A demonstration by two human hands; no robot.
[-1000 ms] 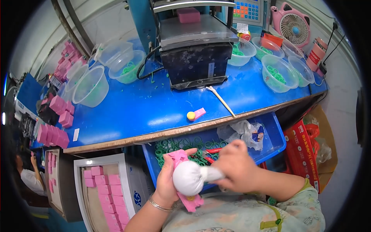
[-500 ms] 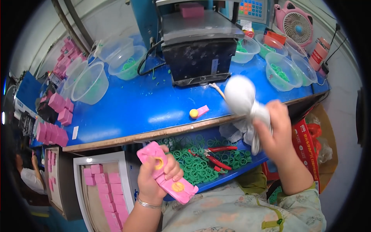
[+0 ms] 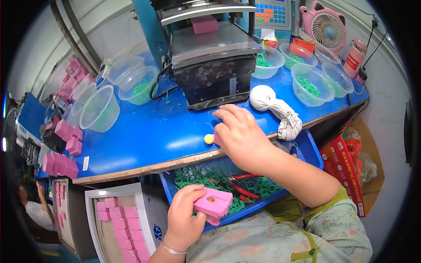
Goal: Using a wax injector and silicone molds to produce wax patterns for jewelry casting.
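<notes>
My left hand (image 3: 186,215) is closed round a pink mould block (image 3: 215,202) with a round hole in its upper face; another pink layer shows beneath it. It is held over the front of a blue tray. At the table's front edge, my right hand (image 3: 239,131) has its fingers curled down over a small pink piece with a yellow ball end (image 3: 209,139). The ball sticks out beside the fingertips; the rest is mostly covered by the hand. A white tied cloth pouch (image 3: 276,109) lies on the table just beyond my right hand.
The blue tray (image 3: 316,163) holds green rings (image 3: 197,177) and red-handled pliers (image 3: 240,189). A black press (image 3: 215,74) with a pink block (image 3: 204,24) stands behind. Clear bowls (image 3: 100,115) flank it. At lower left, pink blocks fill a white-framed tray (image 3: 90,206).
My right hand has set the white pouch on the table and moved left to the yellow-ended piece. The two mould halves in my left hand, spread open before, are now stacked together.
</notes>
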